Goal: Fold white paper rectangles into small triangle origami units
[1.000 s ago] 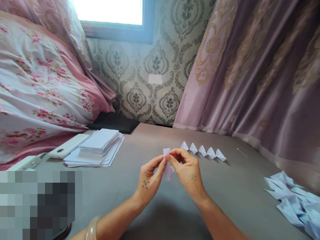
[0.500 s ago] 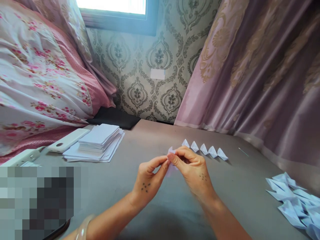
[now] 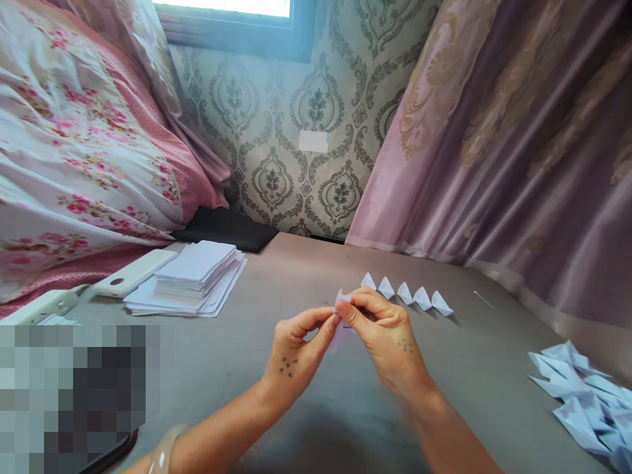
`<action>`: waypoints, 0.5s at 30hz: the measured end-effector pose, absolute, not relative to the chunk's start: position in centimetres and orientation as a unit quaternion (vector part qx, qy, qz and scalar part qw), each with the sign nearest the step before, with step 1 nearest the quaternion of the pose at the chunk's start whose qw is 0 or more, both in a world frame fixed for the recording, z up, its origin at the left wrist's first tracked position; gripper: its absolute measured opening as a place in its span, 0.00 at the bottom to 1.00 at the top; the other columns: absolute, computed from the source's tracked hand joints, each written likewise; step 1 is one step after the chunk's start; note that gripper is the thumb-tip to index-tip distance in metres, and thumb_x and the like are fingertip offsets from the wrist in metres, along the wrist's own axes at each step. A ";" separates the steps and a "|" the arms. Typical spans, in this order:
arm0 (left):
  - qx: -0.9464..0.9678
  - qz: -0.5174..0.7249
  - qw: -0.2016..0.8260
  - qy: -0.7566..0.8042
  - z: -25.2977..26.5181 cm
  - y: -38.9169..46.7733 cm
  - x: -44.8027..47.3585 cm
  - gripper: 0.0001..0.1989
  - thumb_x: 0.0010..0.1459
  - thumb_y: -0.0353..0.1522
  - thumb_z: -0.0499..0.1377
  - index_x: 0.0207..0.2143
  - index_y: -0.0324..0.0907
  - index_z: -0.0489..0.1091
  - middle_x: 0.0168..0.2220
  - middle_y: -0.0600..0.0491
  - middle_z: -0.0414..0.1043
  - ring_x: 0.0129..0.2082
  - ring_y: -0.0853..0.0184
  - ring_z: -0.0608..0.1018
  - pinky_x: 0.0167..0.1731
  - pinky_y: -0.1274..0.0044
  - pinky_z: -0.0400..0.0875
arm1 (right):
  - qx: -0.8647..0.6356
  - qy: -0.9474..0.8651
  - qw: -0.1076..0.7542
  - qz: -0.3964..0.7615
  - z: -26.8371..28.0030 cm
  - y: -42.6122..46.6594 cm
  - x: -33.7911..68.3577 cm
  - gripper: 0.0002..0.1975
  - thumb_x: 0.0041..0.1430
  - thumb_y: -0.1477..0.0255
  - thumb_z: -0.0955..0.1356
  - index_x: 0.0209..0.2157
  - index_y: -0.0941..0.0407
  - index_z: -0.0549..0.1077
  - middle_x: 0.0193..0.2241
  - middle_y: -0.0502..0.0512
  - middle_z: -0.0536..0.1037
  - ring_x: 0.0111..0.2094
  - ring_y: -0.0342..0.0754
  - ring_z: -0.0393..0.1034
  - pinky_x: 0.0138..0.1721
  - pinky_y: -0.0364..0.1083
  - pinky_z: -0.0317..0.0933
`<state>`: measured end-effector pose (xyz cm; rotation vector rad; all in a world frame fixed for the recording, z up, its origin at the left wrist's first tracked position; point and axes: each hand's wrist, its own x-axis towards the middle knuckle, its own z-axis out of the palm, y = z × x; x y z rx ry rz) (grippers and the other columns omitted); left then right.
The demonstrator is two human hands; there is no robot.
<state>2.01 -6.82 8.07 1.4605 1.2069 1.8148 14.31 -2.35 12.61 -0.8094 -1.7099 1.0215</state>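
Note:
Between both hands, above the middle of the grey table, is a small piece of folded white paper [image 3: 342,298]. My left hand [image 3: 295,349] pinches its near left edge between thumb and forefinger. From the other side my right hand [image 3: 388,332] grips it, the thumb lying across the front and the fingers bent behind. Most of the paper is hidden by the fingers, so its exact shape cannot be made out. Just beyond my right hand stands a row of several small folded paper boats [image 3: 405,293].
A stack of white paper sheets [image 3: 195,270] lies at the left beside a white power strip [image 3: 133,273]. Behind it rests a black flat case [image 3: 224,228]. More folded paper pieces [image 3: 585,398] are heaped at the right edge. A thin white stick [image 3: 484,299] lies near the curtain [image 3: 444,164].
Both hands keep their pinch on the paper, with only a slight shift of the fingers. The whole view has moved a little.

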 end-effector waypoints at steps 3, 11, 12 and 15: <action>0.535 0.672 0.255 0.444 8.1 -6.8 2.1 0.08 0.56 0.33 0.61 0.38 0.43 0.78 0.33 0.52 0.80 0.32 0.66 0.80 0.34 0.79 0.75 | -0.327 -0.699 0.475 0.423 12.6 -2.3 14.3 0.11 0.53 0.63 0.70 0.24 0.55 0.75 0.25 0.49 0.69 0.27 0.42 0.60 0.29 0.42 0.58; 0.532 0.677 0.242 0.449 8.2 -6.7 2.0 0.07 0.55 0.33 0.62 0.34 0.42 0.78 0.32 0.52 0.80 0.30 0.67 0.80 0.32 0.80 0.75 | -0.324 -0.693 0.463 0.447 12.6 -2.1 14.4 0.10 0.53 0.64 0.70 0.24 0.55 0.75 0.27 0.49 0.69 0.28 0.42 0.61 0.30 0.42 0.58; 0.531 0.678 0.238 0.449 8.2 -6.7 2.0 0.07 0.55 0.33 0.62 0.34 0.42 0.78 0.32 0.52 0.80 0.30 0.67 0.80 0.32 0.80 0.75 | -0.324 -0.693 0.462 0.449 12.6 -2.1 14.4 0.10 0.53 0.64 0.70 0.24 0.55 0.75 0.27 0.49 0.68 0.28 0.42 0.60 0.30 0.42 0.57; 0.532 0.680 0.229 0.450 8.1 -6.7 2.1 0.06 0.54 0.32 0.62 0.34 0.42 0.78 0.31 0.53 0.80 0.29 0.68 0.80 0.31 0.80 0.75 | -0.321 -0.690 0.460 0.458 12.6 -2.1 14.4 0.09 0.53 0.64 0.70 0.24 0.55 0.75 0.27 0.48 0.68 0.29 0.42 0.60 0.30 0.42 0.57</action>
